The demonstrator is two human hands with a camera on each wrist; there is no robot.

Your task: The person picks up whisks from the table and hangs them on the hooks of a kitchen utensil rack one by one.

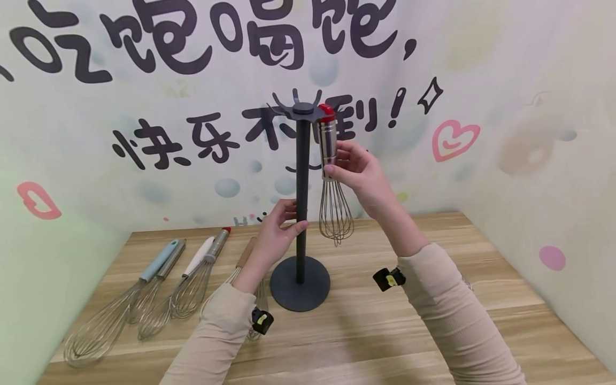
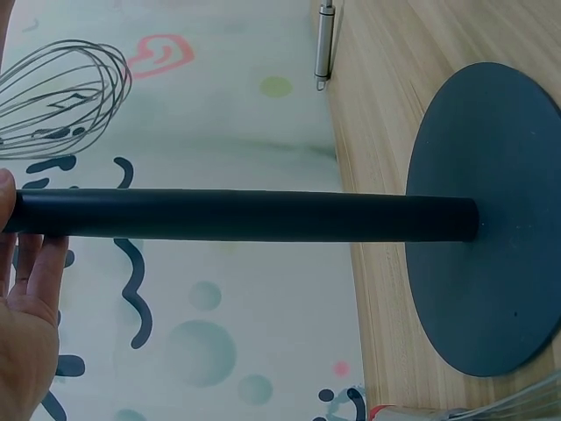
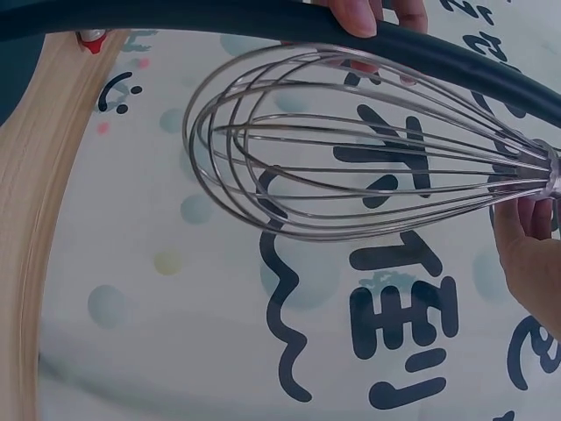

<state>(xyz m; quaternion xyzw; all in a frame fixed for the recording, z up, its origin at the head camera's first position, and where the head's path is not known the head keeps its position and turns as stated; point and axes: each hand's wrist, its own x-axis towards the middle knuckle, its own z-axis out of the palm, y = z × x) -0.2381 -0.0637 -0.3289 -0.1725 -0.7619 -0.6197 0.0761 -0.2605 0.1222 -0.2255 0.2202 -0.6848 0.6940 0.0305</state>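
Right hand [image 1: 363, 179] pinches a red-tipped steel whisk [image 1: 329, 152] by its handle, wires down, beside the hooked top of a dark stand [image 1: 301, 187], left hand [image 1: 275, 232] grips its pole [image 1: 301, 166], other whisks [image 1: 159, 262] line the wooden table [image 1: 385, 321], wall lettering [image 1: 185, 67] reads “吃饱喝饱, 快乐不倒!”

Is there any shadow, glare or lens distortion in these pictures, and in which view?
Head view: soft shadow on the table, bright streaks on the held whisk; right wrist view: the pole looks bowed, probably lens distortion; left wrist view: the pole looks straight.
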